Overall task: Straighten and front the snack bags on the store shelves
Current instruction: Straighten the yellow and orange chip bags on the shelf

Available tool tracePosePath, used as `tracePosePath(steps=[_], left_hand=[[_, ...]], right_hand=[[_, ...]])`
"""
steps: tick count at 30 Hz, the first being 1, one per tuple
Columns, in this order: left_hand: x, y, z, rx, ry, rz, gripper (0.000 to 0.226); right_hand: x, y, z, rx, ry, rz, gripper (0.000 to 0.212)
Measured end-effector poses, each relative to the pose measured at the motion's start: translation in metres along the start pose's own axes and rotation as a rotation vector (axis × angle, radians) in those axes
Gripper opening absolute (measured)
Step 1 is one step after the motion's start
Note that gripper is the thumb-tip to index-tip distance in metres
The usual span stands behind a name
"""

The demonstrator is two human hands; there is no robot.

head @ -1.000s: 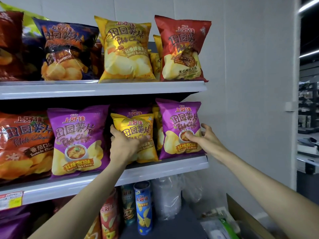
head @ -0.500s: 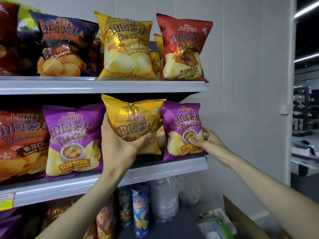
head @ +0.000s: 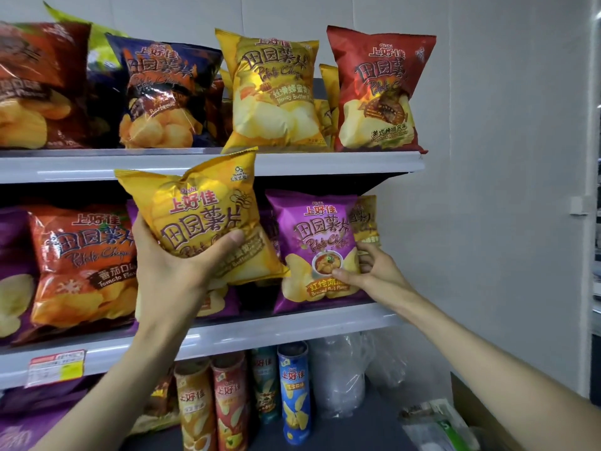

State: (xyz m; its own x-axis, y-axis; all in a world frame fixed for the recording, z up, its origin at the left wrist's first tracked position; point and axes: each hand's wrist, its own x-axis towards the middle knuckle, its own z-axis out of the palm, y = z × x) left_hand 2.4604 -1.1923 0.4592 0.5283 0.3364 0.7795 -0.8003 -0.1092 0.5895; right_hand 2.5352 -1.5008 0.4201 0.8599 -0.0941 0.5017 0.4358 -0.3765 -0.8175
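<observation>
The yellow chip bag has been lifted clear of the middle shelf, clamped in the left hand. The purple bag is pinched by the right hand, apparently to be squared forward.

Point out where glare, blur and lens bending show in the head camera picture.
Head view: glare streaks on the foil of the tilted yellow bag in the left hand; left-edge red bag soft and blurred; upper shelf edge bows from wide-angle distortion; canisters below sit in shadow.
</observation>
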Motion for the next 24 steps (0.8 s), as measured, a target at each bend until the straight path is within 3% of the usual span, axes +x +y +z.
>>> tracePosePath(steps=[5, 11, 15, 17, 21, 22, 24], left_hand=[[-0.003, 0.005, -0.002, -0.007, -0.03, -0.028, 0.105], [-0.017, 0.009, 0.018, 0.0, -0.132, -0.052, 0.1], [-0.027, 0.004, 0.038, -0.026, -0.199, -0.089, 0.104], [-0.034, 0.003, 0.051, -0.016, -0.218, -0.085, 0.11], [-0.043, -0.003, 0.087, -0.071, -0.25, -0.112, 0.109], [-0.044, -0.004, 0.097, -0.074, -0.239, -0.104, 0.109], [-0.047, -0.004, 0.118, -0.053, -0.228, -0.082, 0.111]], right_hand=[[0.001, -0.01, 0.038, -0.07, -0.028, -0.03, 0.069], [-0.002, -0.01, 0.039, -0.106, 0.002, -0.013, 0.079], [-0.03, -0.017, 0.023, 0.094, 0.183, -0.136, 0.034], [-0.049, -0.022, 0.012, 0.234, 0.211, -0.223, 0.043], [-0.089, -0.035, 0.001, 0.114, -0.143, -0.246, 0.078], [-0.093, -0.036, -0.001, 0.051, -0.167, -0.246, 0.087], [-0.094, -0.035, -0.004, -0.071, -0.044, -0.234, 0.094]])
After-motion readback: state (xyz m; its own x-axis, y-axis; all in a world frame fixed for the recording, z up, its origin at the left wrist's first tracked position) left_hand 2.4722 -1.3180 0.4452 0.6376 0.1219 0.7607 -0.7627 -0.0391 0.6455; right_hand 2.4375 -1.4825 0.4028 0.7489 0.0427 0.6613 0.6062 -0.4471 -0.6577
